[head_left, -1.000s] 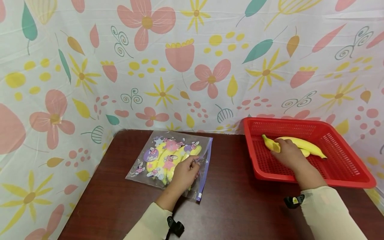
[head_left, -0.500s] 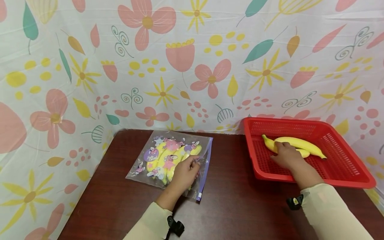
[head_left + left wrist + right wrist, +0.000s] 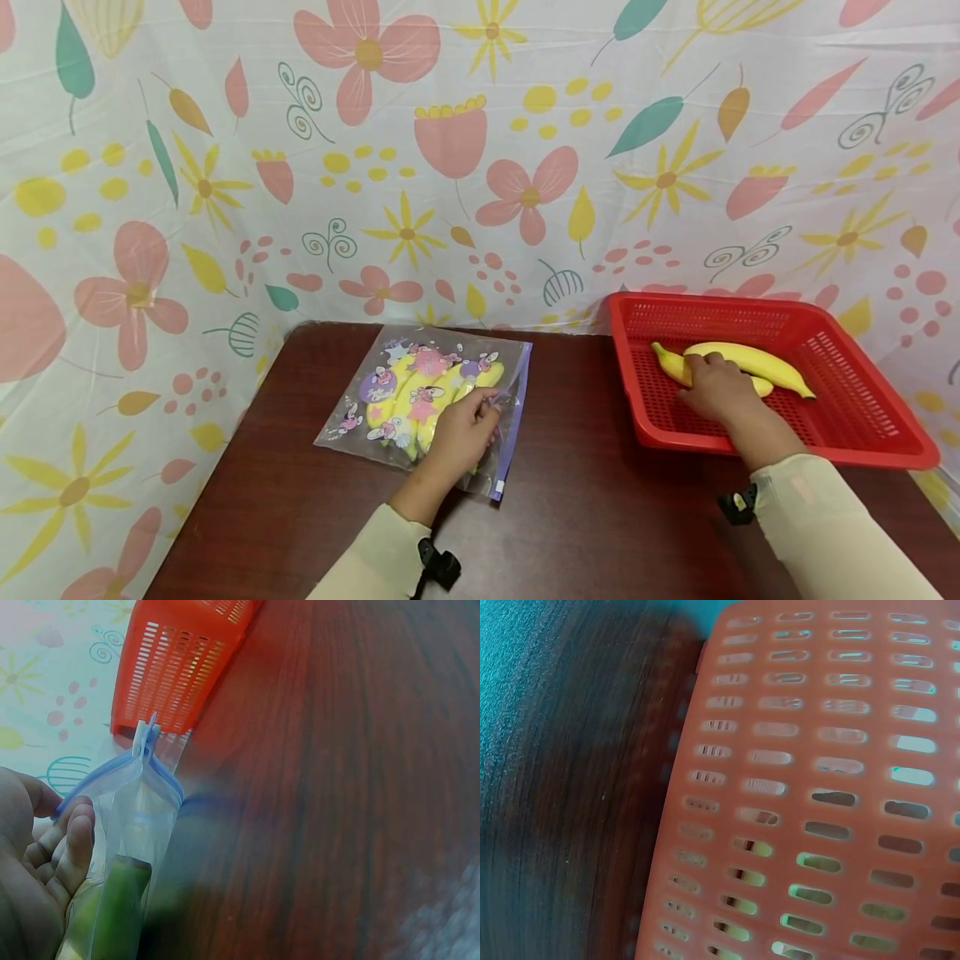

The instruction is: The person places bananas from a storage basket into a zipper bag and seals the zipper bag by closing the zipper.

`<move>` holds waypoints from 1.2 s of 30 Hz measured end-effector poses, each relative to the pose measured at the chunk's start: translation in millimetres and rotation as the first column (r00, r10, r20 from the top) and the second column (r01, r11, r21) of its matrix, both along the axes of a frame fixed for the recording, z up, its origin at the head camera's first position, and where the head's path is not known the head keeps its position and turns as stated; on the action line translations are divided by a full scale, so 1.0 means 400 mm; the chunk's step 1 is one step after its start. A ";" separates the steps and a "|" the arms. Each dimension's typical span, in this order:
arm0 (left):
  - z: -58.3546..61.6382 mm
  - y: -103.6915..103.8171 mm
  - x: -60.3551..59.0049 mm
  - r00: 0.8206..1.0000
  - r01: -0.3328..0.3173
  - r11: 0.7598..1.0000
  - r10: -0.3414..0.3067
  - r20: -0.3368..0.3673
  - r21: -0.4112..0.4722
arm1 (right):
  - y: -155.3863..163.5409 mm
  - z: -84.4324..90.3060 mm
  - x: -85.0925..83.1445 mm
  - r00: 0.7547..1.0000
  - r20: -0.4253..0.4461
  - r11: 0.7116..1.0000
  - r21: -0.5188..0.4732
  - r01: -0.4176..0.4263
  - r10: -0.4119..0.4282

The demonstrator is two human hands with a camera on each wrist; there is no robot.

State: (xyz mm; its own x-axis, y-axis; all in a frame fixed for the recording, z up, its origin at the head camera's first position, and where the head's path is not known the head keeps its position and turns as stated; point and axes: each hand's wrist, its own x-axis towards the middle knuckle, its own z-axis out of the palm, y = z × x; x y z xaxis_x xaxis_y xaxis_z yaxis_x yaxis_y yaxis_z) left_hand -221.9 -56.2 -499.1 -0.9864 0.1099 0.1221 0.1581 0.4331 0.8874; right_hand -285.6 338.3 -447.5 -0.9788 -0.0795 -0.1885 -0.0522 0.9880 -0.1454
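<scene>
My left hand [image 3: 463, 429] pinches the open edge of a clear zip bag [image 3: 341, 417], its fingers curled at the bag's mouth. Through the printed plastic several yellow bananas [image 3: 408, 408] show side by side. In the left wrist view, the purple zip strip [image 3: 169, 780] and a banana's green end [image 3: 120, 907] are beside the left hand [image 3: 37, 862]. Inside the red basket [image 3: 862, 417], my right hand [image 3: 720, 390] grips the nearer banana [image 3: 671, 364] from above, covering its middle. Another banana [image 3: 750, 362] lies just behind it.
The red basket's slotted wall [image 3: 802, 750] fills much of the right wrist view and hides the right hand there. A dark wooden table [image 3: 585, 500] carries bag and basket. A flower-print sheet [image 3: 480, 167] hangs behind and at the left.
One second ago the right hand had the nearer banana turned with its end toward me; now that banana lies flatter and has shifted slightly. The left hand and bag have stayed put.
</scene>
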 end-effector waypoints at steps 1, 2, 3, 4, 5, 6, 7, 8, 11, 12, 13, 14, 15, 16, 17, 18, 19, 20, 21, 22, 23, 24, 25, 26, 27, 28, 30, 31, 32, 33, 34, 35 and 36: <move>0.000 0.000 0.000 1.000 -0.001 1.000 0.001 0.000 -0.001 | 0.000 0.001 0.001 1.000 -0.003 1.000 -0.003 -0.001 0.001; 0.001 0.000 -0.001 1.000 -0.001 1.000 0.001 0.000 -0.001 | -0.001 0.002 0.001 1.000 -0.006 1.000 -0.003 -0.002 0.002; 0.001 0.001 -0.001 1.000 -0.001 1.000 0.001 0.000 -0.001 | -0.001 0.004 0.002 1.000 -0.007 1.000 -0.004 -0.003 0.003; 0.001 0.001 -0.001 1.000 -0.002 1.000 0.002 0.001 -0.002 | -0.001 0.005 0.002 1.000 -0.008 1.000 -0.004 -0.003 0.003; 0.002 0.001 -0.002 1.000 -0.002 1.000 0.002 -0.001 -0.003 | -0.001 0.006 0.003 1.000 -0.008 1.000 -0.005 -0.002 0.002; 0.002 0.001 -0.002 1.000 -0.002 1.000 0.002 -0.002 -0.003 | -0.001 0.007 0.003 1.000 -0.009 1.000 -0.006 -0.001 0.001; 0.002 0.001 -0.002 1.000 -0.003 1.000 0.002 -0.003 -0.004 | -0.002 0.007 0.003 1.000 -0.012 1.000 -0.006 -0.001 0.001; 0.002 0.001 -0.003 1.000 -0.003 1.000 0.003 -0.005 -0.004 | -0.001 0.007 0.002 1.000 -0.013 1.000 -0.005 -0.001 0.001; 0.001 0.001 -0.004 1.000 -0.003 1.000 0.003 -0.011 -0.004 | 0.001 0.003 0.000 1.000 -0.024 1.000 0.001 -0.007 0.007; 0.001 0.001 -0.004 1.000 -0.003 1.000 0.003 -0.012 -0.003 | 0.002 0.001 -0.001 1.000 -0.025 1.000 0.007 -0.013 0.013; 0.001 0.001 -0.004 1.000 -0.004 1.000 0.004 -0.012 -0.004 | 0.003 0.000 -0.002 1.000 -0.020 1.000 0.013 -0.020 0.020; 0.000 0.001 -0.004 1.000 -0.004 1.000 0.004 -0.012 -0.005 | 0.004 -0.002 -0.003 0.999 -0.015 0.999 0.017 -0.028 0.028; 0.000 0.001 -0.004 1.000 -0.004 1.000 0.004 -0.011 -0.006 | 0.006 -0.003 -0.004 0.999 -0.002 0.999 0.020 -0.033 0.033; 0.000 0.001 -0.004 1.000 -0.004 1.000 0.004 -0.010 -0.007 | 0.008 -0.005 -0.005 0.999 0.016 0.999 0.018 -0.037 0.037; 0.000 0.001 -0.004 1.000 -0.004 1.000 0.004 -0.010 -0.008 | 0.010 -0.005 -0.007 0.998 0.037 0.999 0.014 -0.042 0.041; 0.000 0.001 -0.004 1.000 -0.003 1.000 0.003 -0.010 -0.009 | 0.011 -0.006 -0.008 0.997 0.061 0.999 0.011 -0.045 0.044; 0.000 0.001 -0.004 1.000 -0.004 1.000 0.004 -0.010 -0.011 | 0.013 -0.008 -0.010 0.996 0.079 0.999 0.006 -0.047 0.046; -0.001 0.001 -0.004 1.000 -0.004 1.000 0.004 -0.010 -0.012 | 0.015 -0.009 -0.011 0.994 0.095 0.999 0.000 -0.048 0.047; -0.001 0.001 -0.004 1.000 -0.004 1.000 0.003 -0.011 -0.012 | 0.016 -0.010 -0.013 0.993 0.112 0.999 -0.006 -0.046 0.046; -0.002 0.001 -0.004 1.000 -0.004 1.000 0.003 -0.012 -0.012 | 0.017 -0.010 -0.014 0.991 0.122 0.999 -0.011 -0.047 0.048; -0.002 0.001 -0.004 1.000 -0.003 1.000 0.003 -0.012 -0.011 | 0.017 -0.010 -0.015 0.991 0.128 0.999 -0.012 -0.049 0.050; -0.003 0.001 -0.004 1.000 -0.002 1.000 0.002 -0.013 -0.009 | 0.018 -0.011 -0.016 0.990 0.132 0.999 -0.012 -0.050 0.052; -0.003 0.001 -0.004 1.000 -0.002 1.000 0.002 -0.012 -0.008 | 0.018 -0.010 -0.016 0.989 0.134 0.999 -0.012 -0.053 0.054; -0.004 0.001 -0.004 1.000 -0.001 1.000 0.001 -0.011 -0.007 | 0.018 -0.010 -0.016 0.989 0.138 0.998 -0.013 -0.054 0.055; -0.004 0.001 -0.004 1.000 0.000 1.000 0.000 -0.010 -0.005 | 0.017 -0.009 -0.016 0.988 0.143 0.998 -0.015 -0.054 0.056; -0.005 0.001 -0.004 1.000 0.000 1.000 0.000 -0.008 -0.004 | 0.017 -0.009 -0.016 0.987 0.148 0.998 -0.015 -0.056 0.057; -0.005 0.000 -0.004 1.000 0.000 1.000 -0.001 -0.007 -0.005 | 0.016 -0.007 -0.015 0.986 0.155 0.998 -0.021 -0.056 0.059; -0.005 0.000 -0.003 1.000 0.001 1.000 -0.001 -0.007 -0.006 | 0.015 -0.007 -0.015 0.986 0.160 0.998 -0.022 -0.054 0.057; -0.005 0.000 -0.003 1.000 0.001 1.000 -0.001 -0.009 -0.007 | 0.014 -0.006 -0.015 0.985 0.164 0.998 -0.026 -0.054 0.058; -0.005 0.000 -0.003 1.000 0.001 1.000 -0.002 -0.011 -0.009 | 0.013 -0.006 -0.016 0.985 0.165 0.998 -0.028 -0.054 0.058; -0.005 0.000 -0.003 1.000 0.002 1.000 -0.002 -0.013 -0.011 | 0.012 -0.006 -0.016 0.984 0.165 0.998 -0.028 -0.055 0.059; -0.005 0.000 -0.003 1.000 0.002 1.000 -0.002 -0.015 -0.012 | 0.011 -0.006 -0.016 0.985 0.164 0.998 -0.029 -0.056 0.060; -0.004 0.000 -0.003 1.000 0.002 1.000 -0.002 -0.017 -0.013 | 0.011 -0.007 -0.017 0.985 0.163 0.998 -0.028 -0.057 0.060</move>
